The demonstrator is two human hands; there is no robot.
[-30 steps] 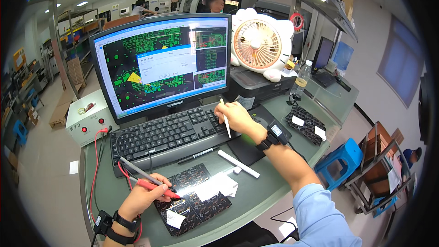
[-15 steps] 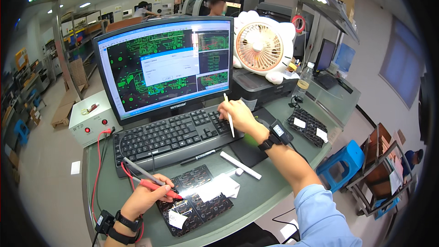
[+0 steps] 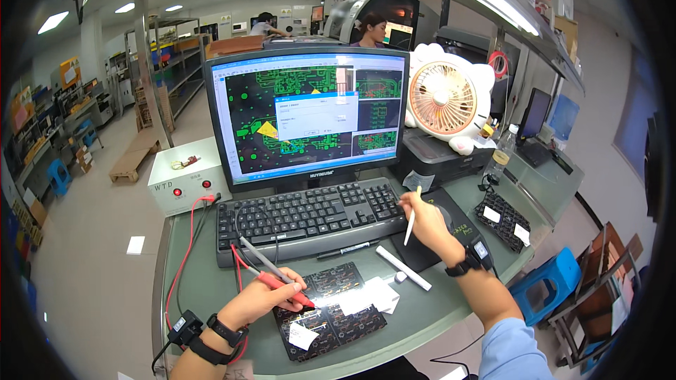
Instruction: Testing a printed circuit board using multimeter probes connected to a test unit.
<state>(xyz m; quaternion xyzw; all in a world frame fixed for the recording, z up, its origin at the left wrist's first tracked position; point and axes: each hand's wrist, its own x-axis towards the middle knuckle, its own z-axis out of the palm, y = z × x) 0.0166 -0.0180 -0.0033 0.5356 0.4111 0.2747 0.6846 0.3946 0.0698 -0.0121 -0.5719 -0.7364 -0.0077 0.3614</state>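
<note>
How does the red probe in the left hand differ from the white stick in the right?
The red probe is thicker and red; the white stick is slim and pale. The probe points down-right toward the circuit board; the stick slants down-left above the black mouse pad. Both are handheld, by left hand and right hand.
</note>
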